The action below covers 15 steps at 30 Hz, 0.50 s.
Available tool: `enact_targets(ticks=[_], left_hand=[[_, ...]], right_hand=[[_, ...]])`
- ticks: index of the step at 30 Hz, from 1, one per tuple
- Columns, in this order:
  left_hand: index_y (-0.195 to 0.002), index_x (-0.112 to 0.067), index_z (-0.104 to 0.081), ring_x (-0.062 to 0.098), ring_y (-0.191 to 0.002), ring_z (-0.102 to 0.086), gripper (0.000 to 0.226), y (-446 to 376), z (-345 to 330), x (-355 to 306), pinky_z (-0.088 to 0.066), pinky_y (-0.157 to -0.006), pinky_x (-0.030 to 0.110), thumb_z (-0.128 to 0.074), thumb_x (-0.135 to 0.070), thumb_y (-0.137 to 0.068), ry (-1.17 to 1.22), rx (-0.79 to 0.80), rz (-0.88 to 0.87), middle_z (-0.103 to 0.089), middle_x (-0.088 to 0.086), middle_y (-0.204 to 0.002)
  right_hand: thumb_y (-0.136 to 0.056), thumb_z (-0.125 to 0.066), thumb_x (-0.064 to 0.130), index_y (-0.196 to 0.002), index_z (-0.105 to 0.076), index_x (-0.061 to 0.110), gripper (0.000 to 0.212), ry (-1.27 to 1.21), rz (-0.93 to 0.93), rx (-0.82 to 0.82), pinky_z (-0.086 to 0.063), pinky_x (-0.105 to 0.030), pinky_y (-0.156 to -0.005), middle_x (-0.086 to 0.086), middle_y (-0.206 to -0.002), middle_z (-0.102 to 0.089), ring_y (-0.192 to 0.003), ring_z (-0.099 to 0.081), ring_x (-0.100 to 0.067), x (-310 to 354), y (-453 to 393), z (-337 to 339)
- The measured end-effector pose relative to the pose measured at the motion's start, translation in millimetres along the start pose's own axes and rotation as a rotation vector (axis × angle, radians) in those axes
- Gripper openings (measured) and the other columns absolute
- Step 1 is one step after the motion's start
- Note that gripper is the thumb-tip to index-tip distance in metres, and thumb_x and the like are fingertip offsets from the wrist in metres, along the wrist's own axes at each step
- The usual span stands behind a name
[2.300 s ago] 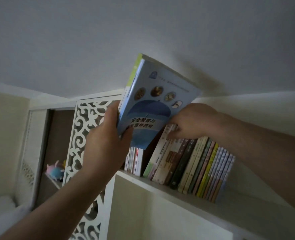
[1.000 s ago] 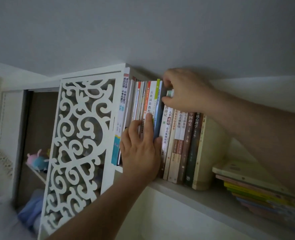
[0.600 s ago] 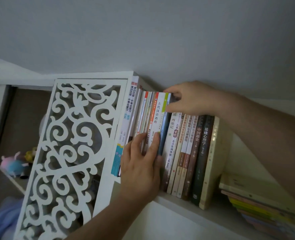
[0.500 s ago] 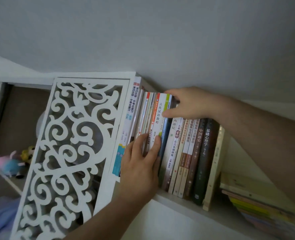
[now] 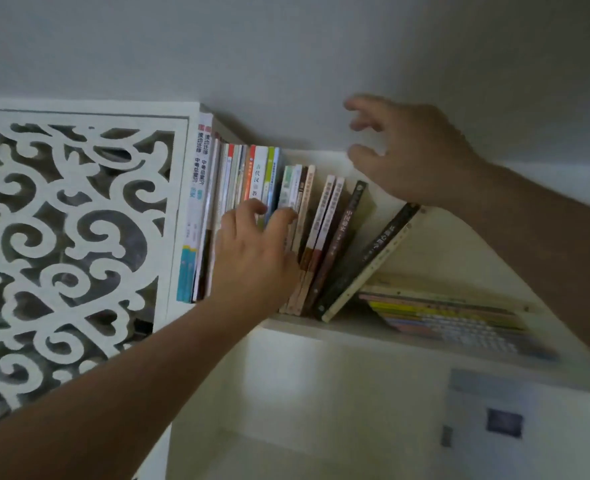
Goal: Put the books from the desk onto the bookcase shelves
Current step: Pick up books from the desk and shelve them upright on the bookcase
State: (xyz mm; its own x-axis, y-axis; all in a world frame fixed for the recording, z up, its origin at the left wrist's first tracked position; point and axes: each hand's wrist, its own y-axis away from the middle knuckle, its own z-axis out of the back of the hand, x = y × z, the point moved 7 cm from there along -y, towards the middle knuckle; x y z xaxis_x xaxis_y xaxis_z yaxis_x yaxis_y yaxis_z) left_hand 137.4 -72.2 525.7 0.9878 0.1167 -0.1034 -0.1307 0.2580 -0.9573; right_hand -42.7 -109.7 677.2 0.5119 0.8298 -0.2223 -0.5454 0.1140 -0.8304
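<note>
A row of upright books (image 5: pixel 252 178) stands at the left end of the top shelf (image 5: pixel 338 332) of the white bookcase. My left hand (image 5: pixel 255 258) rests against their spines, fingers on the blue and green ones. To the right, several brown and dark books (image 5: pixel 335 237) lean over to the right, the outermost dark book (image 5: pixel 376 251) tilted far over. My right hand (image 5: pixel 411 154) hovers above the leaning books with fingers spread, touching nothing.
A stack of flat books (image 5: pixel 453 317) lies on the shelf at right, under the leaning ones. A white carved fretwork panel (image 5: pixel 75 237) closes the shelf on the left. The ceiling (image 5: pixel 286 46) sits close above the bookcase.
My right hand has let go of the book tops and lifted away to the right. The brown and dark books have tipped rightward. My left hand still presses the upright spines.
</note>
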Motion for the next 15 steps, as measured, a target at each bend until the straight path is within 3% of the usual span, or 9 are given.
enact_targets(ticks=[2, 4, 7, 8, 9, 10, 12, 13, 15], left_hand=[[-0.135, -0.026, -0.058, 0.029, -0.125, -0.046, 0.045, 1, 2, -51, -0.047, -0.101, 0.045, -0.062, -0.036, -0.092, 0.136, 0.014, -0.243, -0.05, 0.011, -0.139], [-0.131, -0.024, -0.063, 0.027, -0.122, -0.051, 0.04, 10, -2, -107, -0.047, -0.1, 0.042, -0.065, -0.029, -0.091, 0.255, 0.052, -0.535, -0.055, 0.009, -0.137], [-0.132, -0.025, -0.064, 0.024, -0.122, -0.054, 0.039, 24, -27, -174, -0.046, -0.1, 0.035, -0.065, -0.025, -0.094, 0.379, 0.207, -0.791, -0.054, 0.006, -0.141], [-0.136, -0.026, -0.062, 0.026, -0.125, -0.054, 0.042, 27, -41, -192, -0.049, -0.099, 0.038, -0.065, -0.025, -0.095, 0.394, 0.274, -0.812, -0.051, 0.006, -0.146], [-0.14, -0.026, -0.059, 0.028, -0.127, -0.054, 0.045, 29, -55, -209, -0.051, -0.097, 0.04, -0.065, -0.026, -0.095, 0.409, 0.336, -0.831, -0.049, 0.007, -0.149], [-0.144, -0.026, -0.056, 0.029, -0.127, -0.055, 0.049, 31, -66, -225, -0.052, -0.095, 0.041, -0.066, -0.028, -0.096, 0.425, 0.39, -0.848, -0.05, 0.008, -0.149], [-0.152, -0.031, -0.045, 0.028, -0.122, -0.058, 0.063, 26, -94, -246, -0.053, -0.089, 0.04, -0.068, -0.046, -0.095, 0.407, 0.511, -0.798, -0.054, 0.005, -0.142], [-0.156, -0.036, -0.034, 0.027, -0.119, -0.06, 0.077, 20, -109, -250, -0.054, -0.088, 0.04, -0.068, -0.06, -0.09, 0.366, 0.576, -0.73, -0.056, 0.002, -0.138], [-0.161, -0.045, -0.005, 0.027, -0.115, -0.062, 0.11, 7, -139, -250, -0.056, -0.088, 0.044, -0.067, -0.082, -0.077, 0.235, 0.73, -0.613, -0.058, 0.003, -0.136]], right_hand=[[-0.1, -0.063, 0.044, -0.142, -0.057, 0.033, 0.044, -0.005, -0.205, -0.025, -0.049, -0.037, -0.096, 0.009, -0.125, -0.068, -0.115, -0.064, -0.021, -48, 55, 24], [-0.102, -0.058, 0.055, -0.14, -0.057, 0.034, 0.044, -0.005, -0.493, 0.035, -0.045, -0.038, -0.097, 0.004, -0.126, -0.067, -0.116, -0.061, -0.024, -106, 121, 30], [-0.085, -0.023, 0.096, -0.163, -0.029, 0.034, 0.1, 0.018, -0.995, 0.212, -0.032, -0.048, -0.117, -0.015, -0.161, -0.045, -0.144, -0.044, -0.039, -180, 226, 22], [-0.077, -0.014, 0.102, -0.167, -0.016, 0.032, 0.115, -0.003, -1.072, 0.292, -0.024, -0.051, -0.124, -0.015, -0.17, -0.03, -0.153, -0.033, -0.04, -192, 251, 13], [-0.08, -0.011, 0.099, -0.169, -0.006, 0.028, 0.114, -0.061, -1.107, 0.375, -0.018, -0.052, -0.128, -0.013, -0.174, -0.018, -0.158, -0.023, -0.039, -197, 268, -1], [-0.094, -0.013, 0.086, -0.169, -0.003, 0.026, 0.097, -0.117, -1.102, 0.445, -0.016, -0.051, -0.129, -0.01, -0.176, -0.013, -0.159, -0.019, -0.036, -192, 276, -14], [-0.109, -0.021, 0.062, -0.168, -0.012, 0.023, 0.072, -0.166, -1.043, 0.469, -0.026, -0.051, -0.124, -0.011, -0.173, -0.023, -0.154, -0.031, -0.037, -176, 275, -35], [-0.105, -0.023, 0.069, -0.167, -0.018, 0.024, 0.076, -0.185, -1.006, 0.479, -0.034, -0.05, -0.118, -0.012, -0.168, -0.032, -0.148, -0.04, -0.038, -165, 270, -44], [-0.082, -0.015, 0.096, -0.165, -0.027, 0.028, 0.109, -0.316, -1.074, 0.377, -0.035, -0.044, -0.116, -0.008, -0.164, -0.041, -0.144, -0.046, -0.033, -161, 266, -49]])
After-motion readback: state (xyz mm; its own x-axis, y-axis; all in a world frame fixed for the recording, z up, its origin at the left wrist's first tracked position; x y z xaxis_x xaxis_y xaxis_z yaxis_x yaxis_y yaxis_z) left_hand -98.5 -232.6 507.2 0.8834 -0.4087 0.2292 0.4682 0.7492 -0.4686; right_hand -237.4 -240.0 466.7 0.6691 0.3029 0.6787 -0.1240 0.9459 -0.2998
